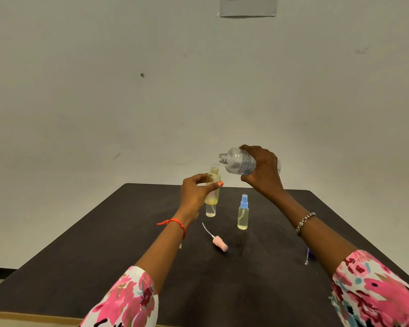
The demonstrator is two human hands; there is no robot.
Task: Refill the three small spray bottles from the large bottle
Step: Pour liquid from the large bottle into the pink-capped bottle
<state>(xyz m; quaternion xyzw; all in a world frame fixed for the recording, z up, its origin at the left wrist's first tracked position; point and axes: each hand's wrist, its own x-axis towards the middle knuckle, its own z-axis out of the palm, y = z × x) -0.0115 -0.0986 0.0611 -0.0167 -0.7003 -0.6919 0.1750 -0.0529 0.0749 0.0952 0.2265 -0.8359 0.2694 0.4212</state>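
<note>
Tipping the uncapped large bottle (237, 161) gripped in the right hand (262, 172) above the open spray bottle (213, 179) clasped in the left hand (195, 194) near the table (118, 237) top's far edge, a person risks pouring past its narrow neck.

- Dark table (104, 256) fills the lower view, with a pale strip along its near edge.
- Blue-capped spray bottle (243, 214) stands upright past the middle, cap on, pale yellowish liquid inside.
- Just left of it, a clear small bottle (210, 211) is upright too; only its lower part shows.
- Nearer, the pink spray head (220, 243) lies on its side, its thin tube pointing away and left.
- Far right, a small purple item with a chain (307, 257), half hidden, too small to tell.
- A tiny white scrap (180, 245) at left, unclear.
</note>
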